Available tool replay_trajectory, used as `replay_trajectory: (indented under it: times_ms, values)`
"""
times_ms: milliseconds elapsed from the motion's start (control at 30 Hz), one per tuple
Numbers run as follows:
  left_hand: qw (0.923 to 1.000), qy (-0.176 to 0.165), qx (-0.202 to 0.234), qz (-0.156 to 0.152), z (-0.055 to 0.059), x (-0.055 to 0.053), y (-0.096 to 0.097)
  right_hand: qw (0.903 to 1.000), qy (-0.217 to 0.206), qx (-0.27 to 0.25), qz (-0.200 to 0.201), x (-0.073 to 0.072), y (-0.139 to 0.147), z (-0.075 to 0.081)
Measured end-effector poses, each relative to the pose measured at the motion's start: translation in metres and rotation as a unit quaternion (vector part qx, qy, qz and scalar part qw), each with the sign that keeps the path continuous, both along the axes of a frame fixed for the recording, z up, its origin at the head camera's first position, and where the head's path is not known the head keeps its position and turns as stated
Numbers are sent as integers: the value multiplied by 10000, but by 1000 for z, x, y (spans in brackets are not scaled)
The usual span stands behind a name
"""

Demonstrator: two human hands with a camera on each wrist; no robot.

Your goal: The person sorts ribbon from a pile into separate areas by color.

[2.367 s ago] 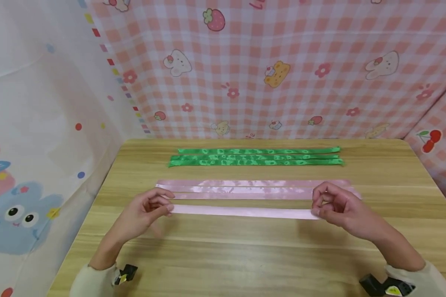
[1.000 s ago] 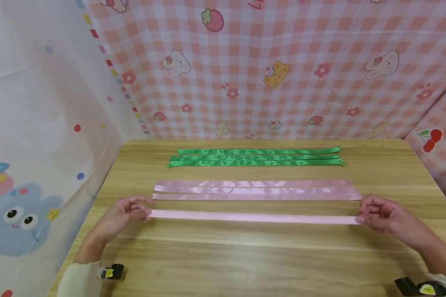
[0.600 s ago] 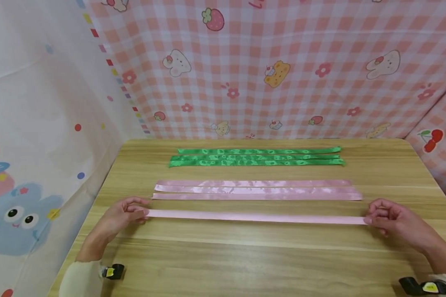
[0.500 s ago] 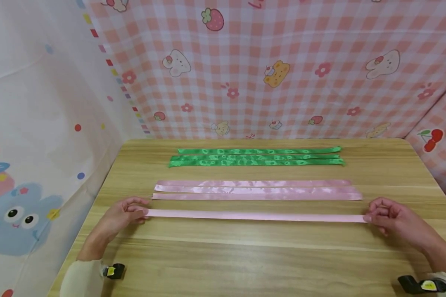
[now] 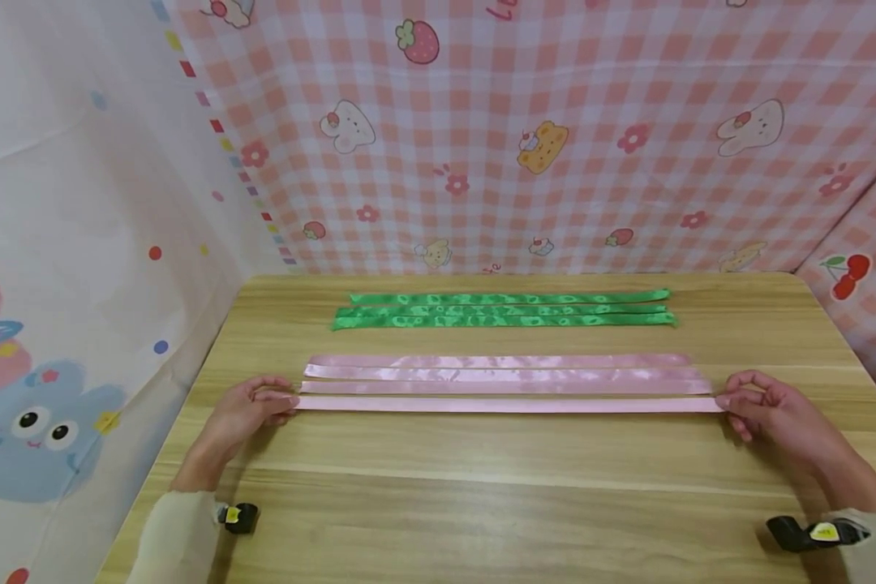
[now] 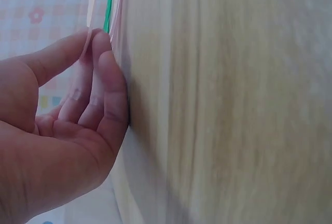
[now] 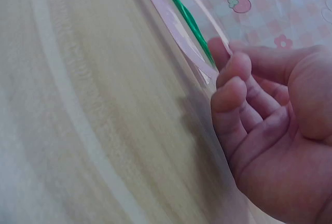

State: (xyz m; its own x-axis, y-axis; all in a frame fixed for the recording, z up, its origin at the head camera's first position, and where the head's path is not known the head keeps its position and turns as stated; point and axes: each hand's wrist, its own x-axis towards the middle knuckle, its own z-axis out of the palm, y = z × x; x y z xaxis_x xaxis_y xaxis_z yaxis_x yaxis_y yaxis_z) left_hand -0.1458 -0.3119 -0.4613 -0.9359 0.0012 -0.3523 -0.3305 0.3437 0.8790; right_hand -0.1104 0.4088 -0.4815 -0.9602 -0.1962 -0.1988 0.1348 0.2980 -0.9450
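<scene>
Between my two hands a pale pink ribbon [image 5: 511,404] is stretched straight, side to side. My left hand [image 5: 251,412] pinches its left end between thumb and fingertip, and my right hand [image 5: 777,414] pinches the right end. In both wrist views the held ribbon [image 6: 93,1] rises a little off the wood where thumb and finger meet. Just beyond it several pink satin ribbons [image 5: 504,375] lie flat, close together and parallel to it. Farther back, several green satin ribbons [image 5: 504,311] lie side by side.
Everything lies on a wood-grain table [image 5: 482,503]. A pink checked cloth [image 5: 591,97] hangs behind its back edge, and a white printed cloth [image 5: 80,203] hangs on the left. Each wrist carries a small black camera [image 5: 818,533].
Both hands first slid apart along the ribbon to its ends. Since half a second ago they have moved it away from me, nearer the row of pink ribbons, and straightened it level.
</scene>
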Motion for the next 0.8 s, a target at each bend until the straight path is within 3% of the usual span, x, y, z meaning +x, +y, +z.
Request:
replay_trajectory:
  times_ms: [167, 333, 600, 800]
  values:
    - [9995, -83, 115, 265, -1, -4, 2, 9972, -248, -490, -499, -3, 0, -2]
    - [9991, -179, 233, 311, -2, -6, 1, 9895, -359, -1146, -810, -4, -2, -4]
    - [9985, -268, 56, 468, -2, -8, 3, 9847, -361, -1360, -1026, -6, -2, -7]
    - [9979, -319, 73, 565, -3, -9, 6, 9846, -421, -1242, -1154, -5, -1, -8]
